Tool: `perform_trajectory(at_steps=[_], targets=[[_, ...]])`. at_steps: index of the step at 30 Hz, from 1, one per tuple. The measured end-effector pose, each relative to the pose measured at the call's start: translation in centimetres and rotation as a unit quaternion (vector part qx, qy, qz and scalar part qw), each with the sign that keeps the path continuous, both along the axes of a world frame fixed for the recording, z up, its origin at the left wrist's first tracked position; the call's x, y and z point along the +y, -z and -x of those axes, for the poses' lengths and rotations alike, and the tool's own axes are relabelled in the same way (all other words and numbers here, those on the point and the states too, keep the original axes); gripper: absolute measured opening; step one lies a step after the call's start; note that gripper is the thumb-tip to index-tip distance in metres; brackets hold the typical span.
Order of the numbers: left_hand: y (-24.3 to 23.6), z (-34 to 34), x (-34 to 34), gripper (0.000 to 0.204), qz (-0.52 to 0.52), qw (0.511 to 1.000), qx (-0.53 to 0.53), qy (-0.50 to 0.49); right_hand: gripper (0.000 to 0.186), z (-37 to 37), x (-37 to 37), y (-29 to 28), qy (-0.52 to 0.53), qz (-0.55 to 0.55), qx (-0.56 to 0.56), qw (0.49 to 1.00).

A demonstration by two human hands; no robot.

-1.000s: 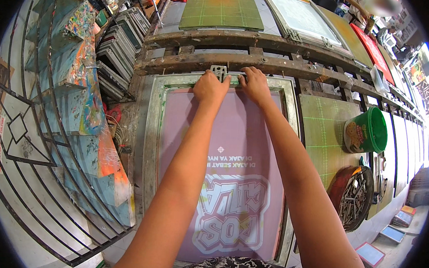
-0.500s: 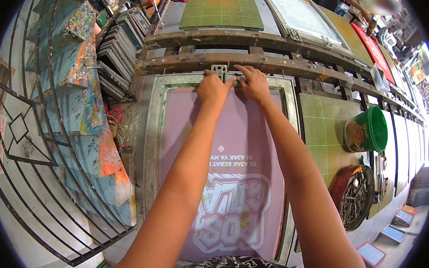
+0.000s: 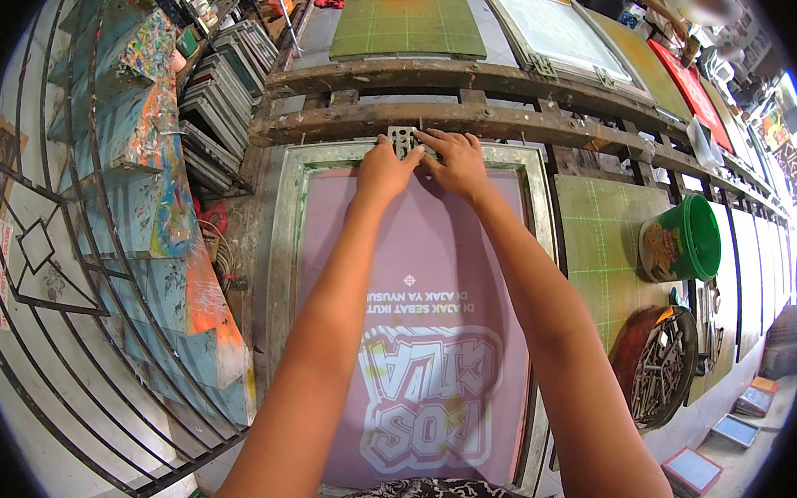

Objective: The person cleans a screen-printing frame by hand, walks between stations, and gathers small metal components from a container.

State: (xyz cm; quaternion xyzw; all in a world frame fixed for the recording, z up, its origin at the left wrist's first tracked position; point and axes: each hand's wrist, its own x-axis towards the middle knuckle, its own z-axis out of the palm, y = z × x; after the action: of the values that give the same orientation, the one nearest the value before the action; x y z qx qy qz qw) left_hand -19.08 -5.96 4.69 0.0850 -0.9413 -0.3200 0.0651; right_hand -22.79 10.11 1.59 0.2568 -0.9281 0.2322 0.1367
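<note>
A screen-printing frame (image 3: 288, 234) with pale metal sides and pinkish mesh (image 3: 344, 246) lies in front of me, lettering on the mesh upside down to my view. At its far edge, against a wooden rail, sits a small perforated metal bracket (image 3: 403, 137). My left hand (image 3: 386, 169) closes on the bracket's left side, thumb toward its near end. My right hand (image 3: 458, 165) is bent in from the right, index finger and thumb at the bracket's right edge. The fingertips partly cover the bracket, so its fastening is hard to make out.
Wooden rails (image 3: 513, 124) cross beyond the frame. On the right are a green board (image 3: 597, 241), a green bucket (image 3: 687, 237) and a round tub of metal hardware (image 3: 658, 371). Stacked frames (image 3: 226, 96), paint-stained blue steps (image 3: 172, 273) and a black metal railing (image 3: 98, 310) stand left.
My right hand has shifted left, its fingers now bent in closer to the bracket. The left hand has moved slightly left and down along it. More lettering on the mesh shows between my arms.
</note>
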Motion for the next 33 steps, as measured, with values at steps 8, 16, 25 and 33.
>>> perform_trajectory(at_steps=[8, 16, 25, 33], targets=[[1.1, -0.2, -2.9, 0.03, -0.357, 0.932, -0.047, 0.033, 0.058, -0.6, 0.1, -0.9, -0.02, -0.01, 0.01, 1.0], [1.0, 0.2, -3.4, 0.018, -0.517, 0.848, -0.113, 0.011, 0.06, -0.4, -0.1, -0.7, -0.028, -0.009, 0.011, 1.0], [0.8, 0.4, -3.2, 0.029, -0.439, 0.896, -0.054, -0.04, 0.06, -0.7, -0.1, -0.7, -0.03, -0.004, 0.02, 0.999], [0.2, 1.5, -3.9, 0.028, -0.418, 0.898, -0.134, -0.04, 0.057, -1.0, -0.4, -1.0, -0.014, 0.006, 0.019, 1.0]])
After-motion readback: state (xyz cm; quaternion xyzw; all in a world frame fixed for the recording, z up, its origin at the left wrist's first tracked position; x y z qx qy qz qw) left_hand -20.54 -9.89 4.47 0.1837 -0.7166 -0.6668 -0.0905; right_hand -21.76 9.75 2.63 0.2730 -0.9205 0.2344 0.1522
